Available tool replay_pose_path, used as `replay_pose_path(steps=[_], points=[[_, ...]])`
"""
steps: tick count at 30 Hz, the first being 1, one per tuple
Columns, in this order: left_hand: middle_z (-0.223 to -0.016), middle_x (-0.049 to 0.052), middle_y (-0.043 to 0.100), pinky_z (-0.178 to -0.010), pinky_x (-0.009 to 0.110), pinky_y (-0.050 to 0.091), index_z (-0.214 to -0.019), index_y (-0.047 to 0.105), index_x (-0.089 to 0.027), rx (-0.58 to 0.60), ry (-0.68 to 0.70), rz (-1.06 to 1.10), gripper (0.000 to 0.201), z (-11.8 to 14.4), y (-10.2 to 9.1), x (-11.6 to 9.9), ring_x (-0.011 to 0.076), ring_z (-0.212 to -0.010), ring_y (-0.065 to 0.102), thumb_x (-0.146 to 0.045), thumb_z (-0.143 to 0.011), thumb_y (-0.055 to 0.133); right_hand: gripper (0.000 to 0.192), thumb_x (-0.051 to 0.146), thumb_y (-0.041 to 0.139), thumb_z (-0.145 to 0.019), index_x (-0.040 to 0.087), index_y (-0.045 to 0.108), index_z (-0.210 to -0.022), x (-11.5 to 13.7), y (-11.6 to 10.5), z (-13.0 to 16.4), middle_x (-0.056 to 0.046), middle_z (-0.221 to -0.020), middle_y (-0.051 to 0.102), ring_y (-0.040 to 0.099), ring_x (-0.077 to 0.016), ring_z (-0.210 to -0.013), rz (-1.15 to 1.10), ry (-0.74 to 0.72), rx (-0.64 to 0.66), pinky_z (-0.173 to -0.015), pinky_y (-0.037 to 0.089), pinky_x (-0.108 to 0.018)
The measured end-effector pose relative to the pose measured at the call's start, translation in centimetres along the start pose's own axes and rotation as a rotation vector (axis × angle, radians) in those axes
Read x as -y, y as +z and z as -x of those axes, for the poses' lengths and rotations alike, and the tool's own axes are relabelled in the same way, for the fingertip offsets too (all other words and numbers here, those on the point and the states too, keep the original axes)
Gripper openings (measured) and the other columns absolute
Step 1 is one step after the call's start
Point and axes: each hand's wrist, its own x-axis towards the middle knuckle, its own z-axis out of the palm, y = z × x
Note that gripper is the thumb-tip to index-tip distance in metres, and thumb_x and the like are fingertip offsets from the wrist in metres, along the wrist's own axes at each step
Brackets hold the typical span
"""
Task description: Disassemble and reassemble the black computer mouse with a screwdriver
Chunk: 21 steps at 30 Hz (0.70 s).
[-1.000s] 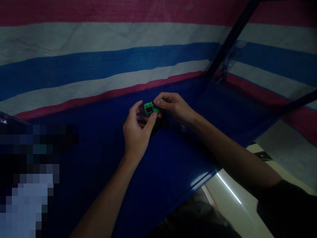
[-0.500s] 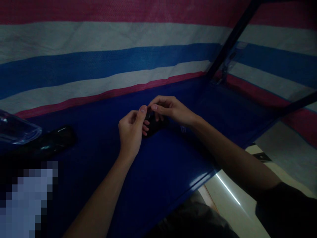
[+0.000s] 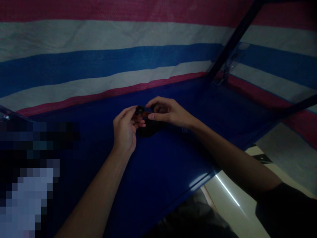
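Both of my hands are close together over the blue tabletop (image 3: 153, 172). My left hand (image 3: 125, 129) is closed, with a small dark round object (image 3: 140, 110) pinched between the thumb and fingers; its shiny top catches a little light, and its kind is too dim to tell. Just right of it, my right hand (image 3: 168, 110) has its thumb and forefinger apart, pointing toward that object. A dark patch shows between its fingers, and I cannot tell if it is a thing or shadow. Beneath the hands lies a flat black item (image 3: 148, 129), partly covered by them.
Striped sheeting (image 3: 111, 66) in red, white and blue hangs behind the table and along the right. A dark frame post (image 3: 232, 43) rises at the back right corner. Something clear and shiny (image 3: 7, 114) stands at the left edge, beside a pixelated area.
My hands have drawn apart a little, the left one shifting left with the dark round object now showing. The right thumb and forefinger have spread.
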Motion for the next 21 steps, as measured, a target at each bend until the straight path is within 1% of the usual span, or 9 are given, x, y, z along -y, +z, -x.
replay_pose_path(steps=[3,6,8,10,12,13,15,18,21], points=[[-0.057,-0.002,0.059,-0.044,0.019,0.045,-0.076,0.062,-0.015,-0.018,-0.082,0.030,0.016,-0.1,-0.2,-0.1,0.0083,-0.047,0.055,-0.028,-0.069,0.066,0.020,0.029,0.068,-0.079,0.013,0.063,-0.089,-0.1,0.1,0.0,0.002,-0.075,0.058,0.050,-0.0079,-0.065,0.002,-0.035,-0.005,-0.057,0.037,-0.020],[-0.059,-0.001,0.058,-0.042,0.020,0.043,-0.074,0.061,-0.016,0.015,-0.073,-0.050,0.019,0.0,-0.3,-0.1,0.0093,-0.048,0.054,-0.033,-0.069,0.068,0.013,0.026,0.062,-0.082,0.013,0.062,-0.083,-0.1,-0.2,-0.3,0.002,-0.070,0.056,0.048,-0.0071,-0.061,-0.048,-0.021,-0.127,-0.056,0.037,-0.020],[-0.071,0.001,0.063,-0.044,0.020,0.044,-0.079,0.064,-0.017,0.020,0.018,-0.113,0.019,0.0,-0.3,-0.1,0.0108,-0.056,0.058,-0.032,-0.068,0.069,0.011,0.023,0.062,-0.082,0.013,0.061,-0.080,0.0,-0.5,-0.4,0.003,-0.065,0.054,0.046,-0.0061,-0.055,-0.130,0.038,-0.184,-0.051,0.036,-0.019],[-0.094,0.003,0.067,-0.053,0.020,0.049,-0.092,0.067,-0.021,0.056,0.083,-0.094,0.026,0.0,-0.2,-0.1,0.0130,-0.074,0.062,-0.024,-0.066,0.070,0.010,0.022,0.061,-0.081,0.013,0.063,-0.082,0.1,-0.7,-0.4,0.003,-0.064,0.056,0.046,-0.0057,-0.050,-0.251,0.147,-0.168,-0.046,0.036,-0.018],[-0.114,0.001,0.065,-0.066,0.022,0.052,-0.101,0.067,-0.026,0.152,0.088,-0.022,0.041,0.1,-0.2,-0.2,0.0145,-0.092,0.062,-0.013,-0.062,0.068,0.011,0.020,0.061,-0.080,0.012,0.064,-0.086,0.2,-1.0,-0.4,0.001,-0.067,0.059,0.048,-0.0052,-0.047,-0.384,0.260,-0.115,-0.044,0.037,-0.018],[-0.117,0.001,0.065,-0.070,0.023,0.052,-0.101,0.068,-0.027,0.206,0.079,0.000,0.044,0.2,-0.1,-0.2,0.0148,-0.096,0.062,-0.010,-0.060,0.067,0.011,0.018,0.060,-0.079,0.011,0.065,-0.087,0.2,-1.1,-0.4,0.001,-0.067,0.060,0.048,-0.0050,-0.046,-0.440,0.307,-0.088,-0.043,0.037,-0.018],[-0.109,0.001,0.068,-0.073,0.023,0.051,-0.095,0.070,-0.024,0.276,0.074,-0.026,0.038,0.3,0.0,0.0,0.0139,-0.092,0.062,-0.009,-0.061,0.068,0.008,0.015,0.059,-0.079,0.011,0.064,-0.084,0.3,-1.2,-0.3,0.001,-0.062,0.059,0.048,-0.0047,-0.044,-0.511,0.373,-0.068,-0.041,0.037,-0.016],[-0.090,0.002,0.071,-0.071,0.023,0.051,-0.090,0.072,-0.020,0.300,0.112,-0.159,0.023,0.6,0.2,0.3,0.0114,-0.076,0.063,-0.018,-0.067,0.073,0.006,0.018,0.057,-0.083,0.013,0.062,-0.082,0.4,-1.4,-0.3,0.003,-0.055,0.056,0.048,-0.0053,-0.043,-0.510,0.412,-0.087,-0.039,0.035,-0.015],[-0.086,0.002,0.071,-0.069,0.023,0.051,-0.090,0.072,-0.019,0.256,0.181,-0.220,0.021,0.5,0.2,0.6,0.0107,-0.072,0.064,-0.026,-0.071,0.074,0.027,0.039,0.052,-0.090,0.014,0.060,-0.084,0.6,-1.3,-0.2,0.001,-0.059,0.058,0.050,-0.0067,-0.045,-0.442,0.375,-0.086,-0.040,0.036,-0.017]])
